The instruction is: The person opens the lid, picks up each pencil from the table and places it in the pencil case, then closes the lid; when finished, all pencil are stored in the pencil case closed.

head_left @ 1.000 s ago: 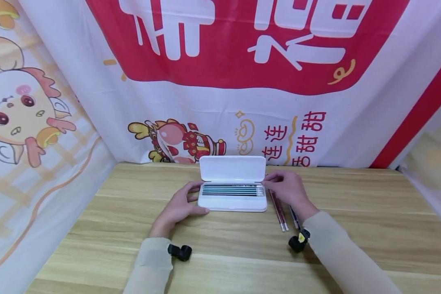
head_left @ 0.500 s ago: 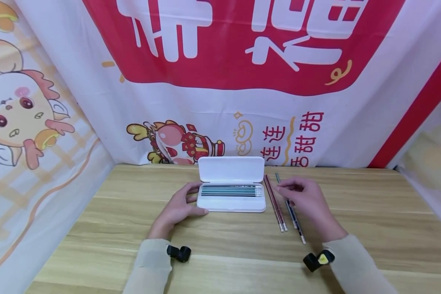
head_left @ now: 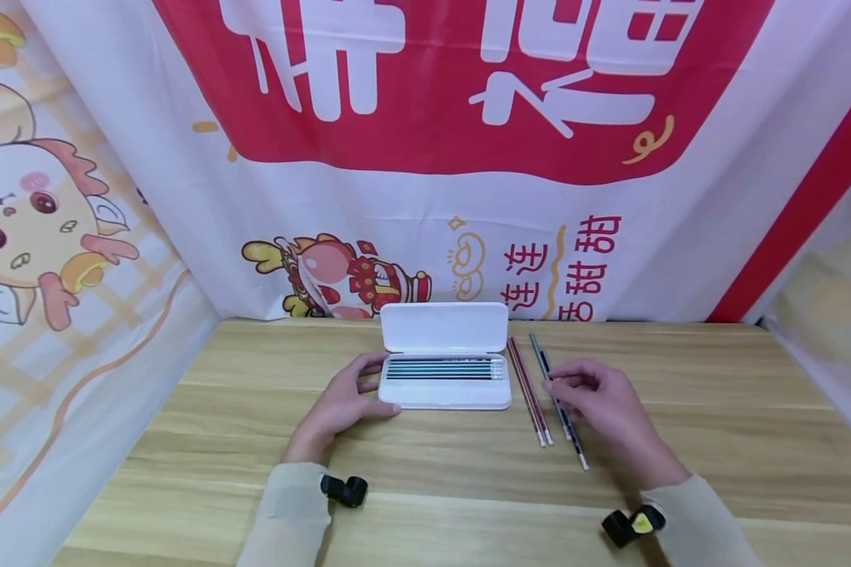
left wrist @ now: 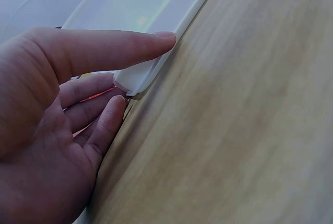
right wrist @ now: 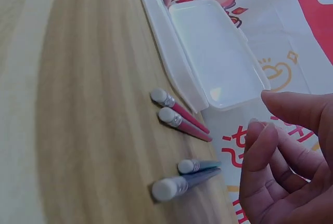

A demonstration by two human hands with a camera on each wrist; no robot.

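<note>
A white pencil case point(head_left: 447, 396) stands on the table with its lid point(head_left: 445, 327) raised. Inside lie several teal and dark pencils point(head_left: 440, 369), their eraser ends to the right. My left hand point(head_left: 343, 402) holds the case's left end, thumb along the front edge and fingers round the corner. To the right my right hand point(head_left: 606, 398) hovers over a teal pencil point(head_left: 536, 346) and a dark pencil point(head_left: 575, 442), which lie close together. In the right wrist view a gap shows between thumb and fingertips, with nothing in it.
Two dark red pencils point(head_left: 528, 390) lie between the case and my right hand, erasers toward me. A printed cloth point(head_left: 326, 197) hangs right behind the table's point(head_left: 425, 488) back edge, and another cloth point(head_left: 57, 197) at the left.
My right hand has moved away from the case's right end, rightward and a little toward me, to the teal and dark pencils. My left hand stays at the case.
</note>
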